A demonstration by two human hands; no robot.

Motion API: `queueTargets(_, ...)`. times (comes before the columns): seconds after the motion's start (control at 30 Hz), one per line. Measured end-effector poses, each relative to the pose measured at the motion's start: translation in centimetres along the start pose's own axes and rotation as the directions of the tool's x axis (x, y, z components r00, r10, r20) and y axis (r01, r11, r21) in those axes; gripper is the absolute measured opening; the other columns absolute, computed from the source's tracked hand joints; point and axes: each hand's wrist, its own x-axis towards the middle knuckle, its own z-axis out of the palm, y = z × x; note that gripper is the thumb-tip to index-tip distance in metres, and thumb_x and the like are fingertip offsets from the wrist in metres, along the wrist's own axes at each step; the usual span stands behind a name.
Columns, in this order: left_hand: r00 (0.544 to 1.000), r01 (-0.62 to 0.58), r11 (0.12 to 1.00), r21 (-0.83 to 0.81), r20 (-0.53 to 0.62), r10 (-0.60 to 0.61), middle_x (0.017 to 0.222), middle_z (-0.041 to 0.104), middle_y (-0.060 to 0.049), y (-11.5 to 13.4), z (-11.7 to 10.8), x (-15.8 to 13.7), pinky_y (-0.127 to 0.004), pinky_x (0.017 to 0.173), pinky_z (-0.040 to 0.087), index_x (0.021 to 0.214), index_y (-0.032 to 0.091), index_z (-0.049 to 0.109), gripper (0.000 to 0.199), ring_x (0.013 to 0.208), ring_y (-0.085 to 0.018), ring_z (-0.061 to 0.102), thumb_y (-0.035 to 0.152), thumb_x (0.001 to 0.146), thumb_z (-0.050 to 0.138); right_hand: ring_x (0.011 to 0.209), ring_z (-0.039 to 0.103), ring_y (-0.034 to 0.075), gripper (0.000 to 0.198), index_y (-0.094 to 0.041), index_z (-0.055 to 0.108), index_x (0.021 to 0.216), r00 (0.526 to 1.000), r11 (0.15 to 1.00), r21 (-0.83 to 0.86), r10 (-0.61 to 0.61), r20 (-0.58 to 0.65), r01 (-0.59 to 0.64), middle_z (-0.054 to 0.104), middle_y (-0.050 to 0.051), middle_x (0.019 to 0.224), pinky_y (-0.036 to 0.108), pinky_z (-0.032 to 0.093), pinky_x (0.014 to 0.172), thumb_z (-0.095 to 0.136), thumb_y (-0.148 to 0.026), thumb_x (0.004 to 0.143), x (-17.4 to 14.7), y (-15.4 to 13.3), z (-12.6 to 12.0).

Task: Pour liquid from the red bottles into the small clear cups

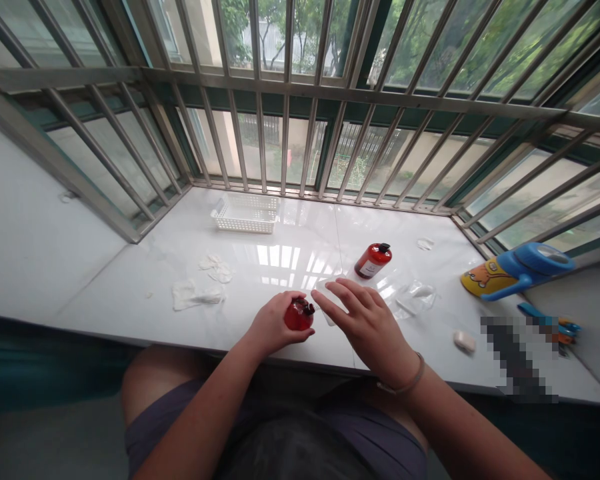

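My left hand (pixel 273 322) is wrapped round a small red bottle (pixel 299 316), whose dark neck points toward my right hand. My right hand (pixel 363 313) hovers just right of that neck with its fingers stretched out and apart. Beneath its fingers a whitish, see-through item (pixel 325 288) is partly hidden; I cannot make out its kind or whether the hand touches it. Beyond my right hand another red bottle (pixel 373 261), with a black cap and a pale label, is on the white counter (pixel 300 230).
A white plastic basket (pixel 246 215) stands near the barred window. Crumpled white tissues (pixel 197 295) lie at left. To the right are a clear plastic wrapper (pixel 415 297), a small pale block (pixel 464 342), and a blue-and-yellow water bottle (pixel 515 270). A blurred dark patch (pixel 520 360) covers something at the right front.
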Motion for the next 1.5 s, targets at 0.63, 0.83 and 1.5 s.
queueTargets(0.63,0.999,0.031,0.988,-0.152,-0.037,-0.037,0.128,0.073,-0.007,0.6,0.1,0.0,-0.043,0.105,0.058,0.129,0.027,0.063,0.068,0.117,-0.029,0.072,0.038,0.070,0.094,0.113,0.071,0.029,0.087,-0.029,0.045,0.145,0.779,0.362,0.763,0.561,0.280,-0.535,0.066,0.012,0.133,0.053,0.063,0.100,0.093,-0.053,0.077,-4.1,0.4,6.0)
queueTargets(0.83,0.999,0.034,0.981,-0.189,-0.019,-0.039,0.127,0.074,-0.006,1.3,1.3,0.3,-0.042,0.104,0.059,0.129,0.027,0.063,0.069,0.116,-0.029,0.072,0.039,0.069,0.095,0.115,0.070,0.030,0.076,-0.028,0.058,0.133,0.716,0.253,0.778,0.615,0.329,-0.575,0.068,0.011,0.133,0.053,0.059,0.106,0.095,-0.056,0.073,-4.7,1.4,5.4)
queueTargets(1.5,1.000,0.018,0.986,-0.165,0.007,-0.017,0.131,0.072,-0.007,1.2,1.9,0.8,-0.045,0.107,0.057,0.130,0.028,0.063,0.071,0.120,-0.030,0.070,0.043,0.069,0.095,0.124,0.068,0.030,0.068,-0.029,0.059,0.139,0.946,0.698,0.641,0.269,0.179,-0.320,0.067,0.010,0.134,0.048,0.061,0.105,0.090,-0.052,0.082,-1.4,4.9,1.2)
